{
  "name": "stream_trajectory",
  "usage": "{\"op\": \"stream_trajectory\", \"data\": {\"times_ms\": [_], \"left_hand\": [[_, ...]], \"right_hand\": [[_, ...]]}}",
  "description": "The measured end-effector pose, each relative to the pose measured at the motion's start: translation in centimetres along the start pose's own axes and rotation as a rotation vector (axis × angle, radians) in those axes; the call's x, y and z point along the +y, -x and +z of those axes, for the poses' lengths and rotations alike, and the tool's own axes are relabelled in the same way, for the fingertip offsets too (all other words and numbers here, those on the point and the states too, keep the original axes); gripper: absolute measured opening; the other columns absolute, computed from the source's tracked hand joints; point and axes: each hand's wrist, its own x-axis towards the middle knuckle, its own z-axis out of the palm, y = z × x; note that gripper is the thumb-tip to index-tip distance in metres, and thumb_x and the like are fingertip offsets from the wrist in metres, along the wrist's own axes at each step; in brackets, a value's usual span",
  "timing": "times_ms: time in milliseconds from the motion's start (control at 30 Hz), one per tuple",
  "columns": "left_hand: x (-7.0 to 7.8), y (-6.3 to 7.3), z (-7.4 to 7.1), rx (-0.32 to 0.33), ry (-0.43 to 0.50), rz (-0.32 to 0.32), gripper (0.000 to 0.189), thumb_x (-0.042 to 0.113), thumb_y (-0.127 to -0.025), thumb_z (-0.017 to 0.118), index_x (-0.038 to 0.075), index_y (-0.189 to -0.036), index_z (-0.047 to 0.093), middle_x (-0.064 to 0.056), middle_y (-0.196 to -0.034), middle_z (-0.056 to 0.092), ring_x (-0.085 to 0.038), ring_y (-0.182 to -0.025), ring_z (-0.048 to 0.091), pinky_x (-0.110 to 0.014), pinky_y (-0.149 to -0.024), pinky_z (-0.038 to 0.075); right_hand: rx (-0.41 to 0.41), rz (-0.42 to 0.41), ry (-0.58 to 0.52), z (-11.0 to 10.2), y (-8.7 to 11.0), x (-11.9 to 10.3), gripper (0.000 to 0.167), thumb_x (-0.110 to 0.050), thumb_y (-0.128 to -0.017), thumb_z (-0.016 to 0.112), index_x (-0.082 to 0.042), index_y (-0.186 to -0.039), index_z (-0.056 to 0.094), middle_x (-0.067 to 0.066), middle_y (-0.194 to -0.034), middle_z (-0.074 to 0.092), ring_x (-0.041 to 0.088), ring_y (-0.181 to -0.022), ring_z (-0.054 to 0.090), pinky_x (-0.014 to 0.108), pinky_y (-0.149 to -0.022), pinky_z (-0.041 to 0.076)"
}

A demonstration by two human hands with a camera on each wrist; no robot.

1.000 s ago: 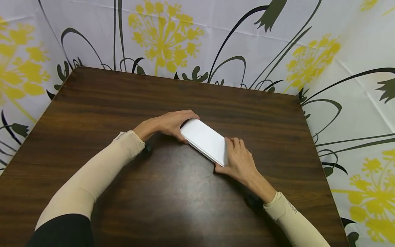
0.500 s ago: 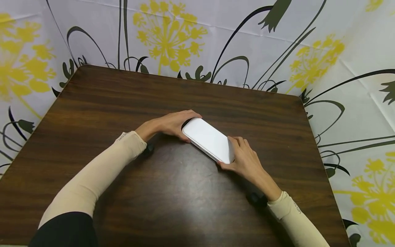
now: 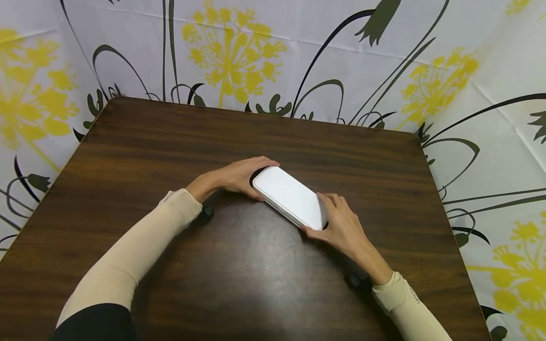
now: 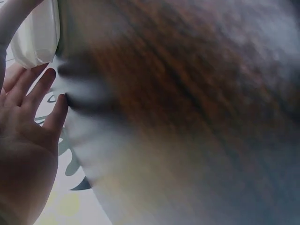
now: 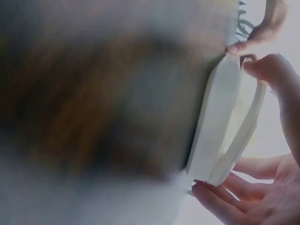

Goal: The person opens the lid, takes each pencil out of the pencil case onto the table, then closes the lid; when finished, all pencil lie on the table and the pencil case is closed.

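Note:
A white rectangular box (image 3: 290, 196) with rounded corners lies at a slant over the middle of the table, held between both hands. My left hand (image 3: 239, 177) grips its far left end, with thumb and fingers on opposite sides. At the near right end, my right hand (image 3: 341, 227) holds it the same way. The right wrist view shows the white box (image 5: 215, 117) as two layers, with a pale gap between them. In the left wrist view, only one end of the box (image 4: 37, 37) shows above the spread fingers of the left hand (image 4: 28, 122).
The dark brown wood table (image 3: 170, 137) has its far edge against a white cloth (image 3: 315, 28) printed with yellow flowers and dark stems. Dark wrist gear (image 3: 206, 213) sits under the left wrist, and similar gear (image 3: 357, 280) under the right.
The head view has shifted slightly. Both hands keep their hold on the box. Its near long side shows slightly thicker, and the right hand sits a little farther right.

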Motion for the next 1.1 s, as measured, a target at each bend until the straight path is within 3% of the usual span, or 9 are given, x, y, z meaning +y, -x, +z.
{"op": "stream_trajectory", "data": {"times_ms": [133,333,433,500,600,700,767,867,1100], "left_hand": [[0.1,0.0,0.1,0.003,0.024,0.003,0.099,0.034,-0.069,0.091,0.007,-0.149,0.038,-0.007,-0.142,0.045,-0.022,-0.125,0.045,-0.045,-0.101,0.036],[-0.2,0.0,0.6,-0.043,0.106,-0.078,0.113,0.036,-0.071,0.089,0.010,-0.157,0.020,-0.008,-0.155,0.031,-0.023,-0.137,0.034,-0.045,-0.109,0.030],[-0.5,0.2,0.4,-0.030,0.165,-0.097,0.119,0.038,-0.071,0.089,0.011,-0.158,0.013,-0.005,-0.160,0.022,-0.021,-0.143,0.025,-0.046,-0.111,0.026],[-0.6,0.4,0.1,-0.018,0.187,-0.105,0.118,0.040,-0.072,0.088,0.012,-0.158,0.013,-0.003,-0.161,0.018,-0.019,-0.144,0.021,-0.046,-0.112,0.024],[-0.6,0.8,-0.5,-0.017,0.190,-0.124,0.109,0.038,-0.075,0.086,0.013,-0.158,0.018,-0.002,-0.162,0.018,-0.020,-0.146,0.017,-0.049,-0.113,0.022],[-0.3,1.3,-0.7,-0.015,0.214,-0.131,0.099,0.029,-0.079,0.085,0.010,-0.156,0.025,-0.008,-0.161,0.021,-0.024,-0.146,0.017,-0.052,-0.113,0.019],[0.0,1.5,-0.7,-0.009,0.237,-0.121,0.094,0.023,-0.080,0.084,0.007,-0.154,0.029,-0.013,-0.160,0.022,-0.028,-0.146,0.017,-0.053,-0.113,0.017],[0.0,1.4,-0.6,-0.003,0.257,-0.101,0.089,0.019,-0.080,0.084,0.004,-0.152,0.032,-0.018,-0.159,0.022,-0.031,-0.146,0.016,-0.055,-0.113,0.015],[-1.0,1.1,-0.6,-0.040,0.219,-0.134,0.090,0.035,-0.080,0.083,0.016,-0.153,0.035,-0.010,-0.161,0.018,-0.023,-0.146,0.018,-0.051,-0.113,0.019]], "right_hand": [[-0.005,0.012,-0.011,-0.1,0.1,0.0,0.093,-0.060,-0.072,0.077,-0.003,-0.140,0.049,0.014,-0.124,0.055,0.030,-0.112,0.052,0.051,-0.076,0.052],[0.022,-0.008,-0.037,-0.1,1.1,0.5,0.095,-0.059,-0.074,0.077,-0.006,-0.146,0.043,0.013,-0.133,0.051,0.029,-0.117,0.050,0.049,-0.081,0.051],[0.124,-0.102,-0.013,-0.7,1.7,0.8,0.087,-0.050,-0.075,0.080,-0.004,-0.141,0.048,0.012,-0.134,0.051,0.028,-0.116,0.052,0.047,-0.082,0.051],[0.205,-0.210,0.022,-1.2,2.2,0.8,0.075,-0.041,-0.075,0.082,-0.001,-0.132,0.055,0.012,-0.130,0.055,0.027,-0.110,0.056,0.046,-0.080,0.052],[0.291,-0.388,0.072,-1.8,2.8,0.8,0.049,-0.026,-0.077,0.081,0.000,-0.115,0.064,0.010,-0.115,0.061,0.025,-0.095,0.062,0.042,-0.074,0.054],[0.324,-0.506,0.075,-1.8,3.2,0.5,0.022,-0.013,-0.082,0.075,-0.003,-0.100,0.067,0.005,-0.099,0.063,0.020,-0.083,0.063,0.036,-0.066,0.054],[0.334,-0.546,0.056,-1.8,3.2,0.4,0.012,-0.007,-0.083,0.072,-0.004,-0.094,0.066,0.003,-0.094,0.063,0.018,-0.080,0.063,0.034,-0.065,0.054],[0.339,-0.570,0.042,-1.7,2.9,0.1,0.011,-0.004,-0.083,0.073,-0.006,-0.092,0.067,0.001,-0.091,0.063,0.016,-0.077,0.063,0.032,-0.061,0.054],[0.335,-0.569,0.048,-2.6,2.4,0.2,0.011,-0.008,-0.085,0.073,-0.007,-0.095,0.069,0.003,-0.093,0.064,0.018,-0.076,0.065,0.033,-0.057,0.055]]}}
